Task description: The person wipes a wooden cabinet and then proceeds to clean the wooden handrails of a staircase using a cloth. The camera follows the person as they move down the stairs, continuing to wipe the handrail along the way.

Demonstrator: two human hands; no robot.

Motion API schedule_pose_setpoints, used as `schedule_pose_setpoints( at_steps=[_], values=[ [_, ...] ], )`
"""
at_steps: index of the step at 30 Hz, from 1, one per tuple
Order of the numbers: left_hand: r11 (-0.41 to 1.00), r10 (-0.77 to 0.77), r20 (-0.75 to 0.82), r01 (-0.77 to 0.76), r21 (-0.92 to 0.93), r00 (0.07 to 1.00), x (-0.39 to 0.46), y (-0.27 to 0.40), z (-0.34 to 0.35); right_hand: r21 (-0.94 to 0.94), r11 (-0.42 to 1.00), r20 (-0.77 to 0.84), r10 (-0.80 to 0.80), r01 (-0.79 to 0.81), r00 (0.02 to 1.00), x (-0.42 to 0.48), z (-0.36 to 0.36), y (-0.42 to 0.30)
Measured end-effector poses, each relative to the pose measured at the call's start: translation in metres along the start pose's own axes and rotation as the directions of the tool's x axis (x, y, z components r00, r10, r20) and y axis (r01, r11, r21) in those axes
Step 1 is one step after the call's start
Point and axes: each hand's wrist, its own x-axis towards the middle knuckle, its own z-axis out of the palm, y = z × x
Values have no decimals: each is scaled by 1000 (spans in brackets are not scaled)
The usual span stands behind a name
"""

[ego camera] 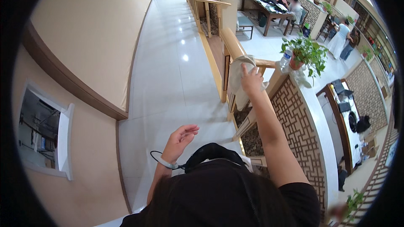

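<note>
My right hand (252,80) presses a pale cloth (239,83) onto the top of a light wooden handrail (233,43). The cloth drapes over the rail's side, and my fingers lie spread on it. My left hand (180,140) hangs in front of my body above the tiled floor, its fingers slightly curled and nothing in it. A bracelet circles that wrist, and a black cord loops beside it. Just right of the cloth, a plastic bottle (285,58) and a potted plant (305,53) stand on the ledge of a lattice partition (300,123).
A tiled walkway (164,56) runs along the beige wall (91,31) on the left. Beyond the railing, people sit at a desk (268,11) and others stand farther right. A second desk (342,126) holds electronic devices. A blue-seated chair (244,21) stands near the railing.
</note>
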Motion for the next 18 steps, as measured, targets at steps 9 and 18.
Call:
schedule_pose_setpoints(
  at_steps=[9, 18],
  values=[
    [998, -10, -180, -2, -65, 984, 69, -16, -29, 89, 994, -25, -69, 71, 997, 121, 24, -43],
    [994, 9, -374, -49, -98, 928, 114, -9, -52, 170, 985, 43, -17, 9, 999, 251, 68, -89]
  ],
)
